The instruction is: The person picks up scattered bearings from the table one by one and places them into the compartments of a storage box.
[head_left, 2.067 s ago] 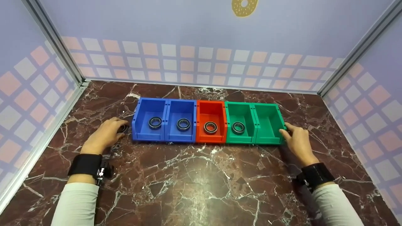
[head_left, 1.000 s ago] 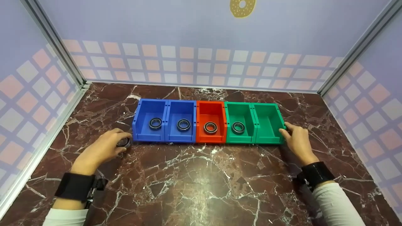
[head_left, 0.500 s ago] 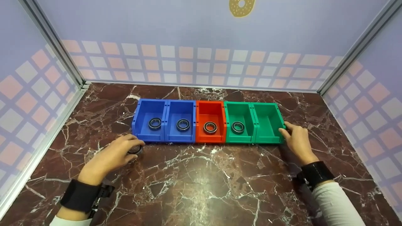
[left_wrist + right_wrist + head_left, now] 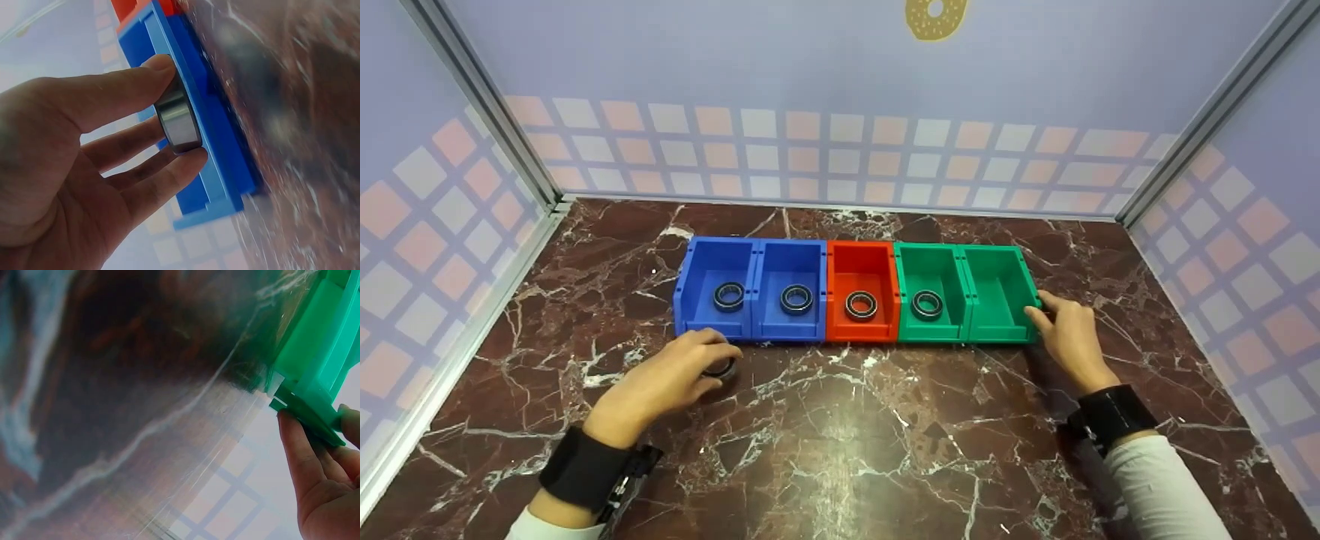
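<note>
In front of the leftmost blue bin (image 4: 712,330), my left hand (image 4: 667,379) pinches a ball bearing (image 4: 723,368) between thumb and fingertips. The left wrist view shows the bearing's shiny steel outer ring (image 4: 181,125) close to the blue bin's front lip. At the far right of the row, my right hand (image 4: 1069,335) grips the side wall of the end green bin (image 4: 999,289), thumb at the front. One bearing lies in each blue bin, one bearing (image 4: 861,305) in the red bin (image 4: 862,332), and one bearing (image 4: 927,305) in the inner green bin (image 4: 934,332). The end green bin holds nothing visible.
The joined bins stand in one row on a dark red marbled table (image 4: 840,450). Behind them rises a lilac back wall (image 4: 840,75) with a checked band, and side walls flank the table. Black straps with small cameras sit on both wrists.
My left hand has carried the bearing from the left side of the row toward me and then rightward, along the blue bin's front. The right hand has stayed on the end green bin.
</note>
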The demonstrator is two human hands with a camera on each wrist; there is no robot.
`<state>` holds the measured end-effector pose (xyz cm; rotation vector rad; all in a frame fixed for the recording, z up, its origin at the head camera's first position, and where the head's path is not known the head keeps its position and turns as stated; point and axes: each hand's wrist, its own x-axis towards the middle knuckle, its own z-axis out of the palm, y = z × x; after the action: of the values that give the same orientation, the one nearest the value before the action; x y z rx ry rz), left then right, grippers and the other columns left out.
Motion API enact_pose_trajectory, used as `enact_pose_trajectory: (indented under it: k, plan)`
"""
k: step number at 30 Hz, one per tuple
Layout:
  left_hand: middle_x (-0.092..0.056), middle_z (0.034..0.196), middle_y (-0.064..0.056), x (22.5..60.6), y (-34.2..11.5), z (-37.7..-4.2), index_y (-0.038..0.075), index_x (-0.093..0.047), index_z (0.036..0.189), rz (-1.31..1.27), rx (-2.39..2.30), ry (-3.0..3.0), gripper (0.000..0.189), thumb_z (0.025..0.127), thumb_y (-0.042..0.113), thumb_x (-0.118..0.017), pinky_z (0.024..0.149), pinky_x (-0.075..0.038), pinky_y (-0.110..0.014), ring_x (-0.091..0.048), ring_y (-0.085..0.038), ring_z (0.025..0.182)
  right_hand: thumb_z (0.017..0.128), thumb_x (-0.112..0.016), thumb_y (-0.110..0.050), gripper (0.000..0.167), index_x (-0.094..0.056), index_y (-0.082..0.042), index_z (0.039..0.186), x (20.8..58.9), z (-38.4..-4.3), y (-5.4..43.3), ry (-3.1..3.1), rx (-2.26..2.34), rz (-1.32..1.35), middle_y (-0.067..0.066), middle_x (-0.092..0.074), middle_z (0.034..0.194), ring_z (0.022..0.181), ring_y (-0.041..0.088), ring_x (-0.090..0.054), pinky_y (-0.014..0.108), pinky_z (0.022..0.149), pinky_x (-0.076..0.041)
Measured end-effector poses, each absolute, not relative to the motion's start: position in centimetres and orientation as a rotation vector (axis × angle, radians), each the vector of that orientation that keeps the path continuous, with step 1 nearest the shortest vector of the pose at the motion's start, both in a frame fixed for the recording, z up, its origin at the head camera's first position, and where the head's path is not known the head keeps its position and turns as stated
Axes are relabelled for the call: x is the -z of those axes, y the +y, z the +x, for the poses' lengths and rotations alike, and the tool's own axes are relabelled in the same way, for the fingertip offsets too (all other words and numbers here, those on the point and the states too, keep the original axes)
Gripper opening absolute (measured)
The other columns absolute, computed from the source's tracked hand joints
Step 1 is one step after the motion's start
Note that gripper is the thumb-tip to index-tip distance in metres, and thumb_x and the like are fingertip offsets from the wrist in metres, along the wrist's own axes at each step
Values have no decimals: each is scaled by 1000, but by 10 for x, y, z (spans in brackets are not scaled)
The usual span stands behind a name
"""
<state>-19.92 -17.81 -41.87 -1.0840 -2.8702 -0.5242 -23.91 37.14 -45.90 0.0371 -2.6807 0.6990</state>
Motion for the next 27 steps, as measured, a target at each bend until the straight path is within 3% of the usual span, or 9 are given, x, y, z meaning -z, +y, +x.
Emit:
enact_pose_trajectory:
  k: [27]
  plan:
    - [-66, 116, -6, 418, -93, -200, 14, -68, 120, -1435, 391, -2788, 45, 77, 9, -81, 96, -56, -37, -61, -24, 108, 92, -67, -10, 38, -63, 9, 125, 460, -239, 371, -2667, -701, 24, 32, -66, 114, 103, 50, -66, 63, 87, -53]
